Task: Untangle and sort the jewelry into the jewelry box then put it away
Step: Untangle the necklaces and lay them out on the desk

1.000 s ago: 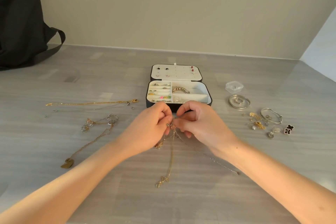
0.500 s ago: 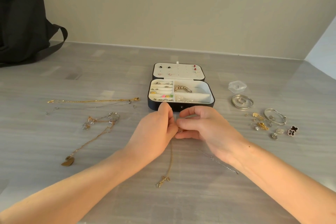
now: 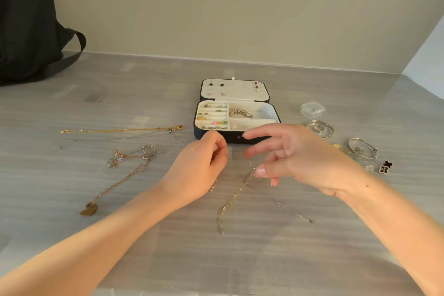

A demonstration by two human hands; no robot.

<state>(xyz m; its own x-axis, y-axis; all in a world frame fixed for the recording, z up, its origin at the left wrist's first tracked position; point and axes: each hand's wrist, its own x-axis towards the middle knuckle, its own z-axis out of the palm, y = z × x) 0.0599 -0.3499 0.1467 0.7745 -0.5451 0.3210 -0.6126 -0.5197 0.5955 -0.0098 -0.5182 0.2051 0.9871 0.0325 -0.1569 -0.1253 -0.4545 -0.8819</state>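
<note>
The open black jewelry box (image 3: 216, 136) stands mid-table, with rings and a beaded bracelet in its white compartments and studs on its lid (image 3: 234, 91). Just in front of it lie the tangled chains (image 3: 236, 196): a gold one and a thin silver one with an extender (image 3: 294, 212). My left hand (image 3: 201, 166) is curled shut left of the knot and seems to pinch a fine strand. A bit of gold shows under its palm. My right hand (image 3: 305, 158) hovers with fingers spread, one fingertip touching the raised top of the gold chain.
Left of the box lie a straight gold chain (image 3: 120, 130) and a rose-gold necklace (image 3: 125, 175) with a pendant. On the right are two bangles (image 3: 330, 131), a small clear case (image 3: 312, 110), loose charms and a black clover piece (image 3: 385, 166). A black bag (image 3: 24, 31) sits at the far left.
My right hand has let go of the knot, spread its fingers and moved right. The left hand stays curled. The gold chain has shifted and now lies slanted.
</note>
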